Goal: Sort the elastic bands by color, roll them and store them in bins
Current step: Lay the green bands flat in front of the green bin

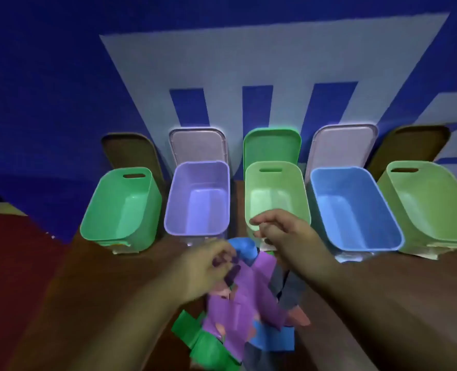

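A loose pile of flat elastic bands point(244, 303) lies on the brown table in front of me: purple, blue, green, grey and pink ones mixed. My left hand point(208, 266) is over the pile's upper left, its fingers curled onto a purple band. My right hand point(278, 231) hovers above the pile's top, near the front rim of the middle pale green bin point(301, 194), fingers loosely curled; whether it holds anything is unclear. Five open bins stand in a row behind the pile: green point(101, 210), lilac point(173, 202), pale green, blue point(382, 218) and light green point(436, 194). All look empty.
Lids lean upright behind the bins against a blue and white wall: two brown point(131, 151), two lilac point(197, 145) and one green point(271, 145). Bare brown table point(88, 290) extends left and right of the pile. A dark red surface point(13, 250) lies at far left.
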The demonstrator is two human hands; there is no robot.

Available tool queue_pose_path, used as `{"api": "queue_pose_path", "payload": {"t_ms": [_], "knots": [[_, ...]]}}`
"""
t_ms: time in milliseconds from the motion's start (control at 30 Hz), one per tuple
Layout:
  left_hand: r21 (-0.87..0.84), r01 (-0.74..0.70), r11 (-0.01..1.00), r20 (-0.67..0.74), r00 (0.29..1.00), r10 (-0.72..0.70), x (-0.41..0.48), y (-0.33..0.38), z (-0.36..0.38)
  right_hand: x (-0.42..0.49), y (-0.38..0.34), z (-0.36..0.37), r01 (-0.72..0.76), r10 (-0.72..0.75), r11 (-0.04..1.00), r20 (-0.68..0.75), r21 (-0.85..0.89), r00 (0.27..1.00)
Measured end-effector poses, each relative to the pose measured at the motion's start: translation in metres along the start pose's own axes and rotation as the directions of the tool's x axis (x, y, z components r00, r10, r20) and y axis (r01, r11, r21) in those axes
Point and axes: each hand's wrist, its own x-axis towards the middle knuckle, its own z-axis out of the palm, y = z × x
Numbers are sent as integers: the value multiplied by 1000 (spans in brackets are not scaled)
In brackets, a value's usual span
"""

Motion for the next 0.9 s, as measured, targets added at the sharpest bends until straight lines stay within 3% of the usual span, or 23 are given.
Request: {"api": "queue_pose_path", "payload": {"t_ms": [100, 200, 300, 500, 667, 900], "knots": [[348, -162, 923, 72, 987, 146, -5, -50, 47, -11, 68, 13, 71, -68, 991, 24, -114, 997], [364, -156, 918, 89, 987, 133, -7, -86, 81, -21, 134, 25, 219, -190, 906, 115, -361, 975], [402, -192, 895, 10, 979, 205, -5, -112, 104, -24, 177, 32, 302, -268, 830, 140, -468, 953], [445, -247, 861, -152, 927, 344, -8, -124, 126, -27, 217, 44, 384, -411, 813, 36, -438, 911], [362, -277, 890, -213, 905, 368, -8, -129, 128, -25, 221, 46, 350, -376, 856, 7, -381, 927], [308, -402, 862, -295, 821, 488, -6, -128, 126, -34, 214, 46, 411, -441, 867, -50, -282, 896]]}}
